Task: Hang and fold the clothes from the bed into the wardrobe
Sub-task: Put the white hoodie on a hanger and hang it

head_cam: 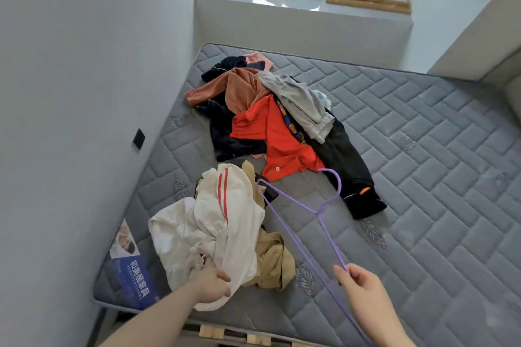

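Note:
A white garment with red stripes (222, 228) lies crumpled at the near left corner of the grey quilted mattress (423, 177), over a tan garment (272, 259). My left hand (211, 283) grips the white garment's near edge. My right hand (363, 289) pinches a thin purple wire hanger (318, 211) by one end, its hook pointing away above the mattress. Further off lies a pile of clothes: a red shirt (276, 138), a brown velvet top (236, 90), a grey garment (301, 104), black trousers (346, 163) and dark pieces.
A grey wall runs along the left of the bed. Beyond the mattress a raised grey ledge (296, 14) holds bags, toys and a wooden frame. A blue label (132, 276) marks the mattress's near left corner. The right half of the mattress is bare.

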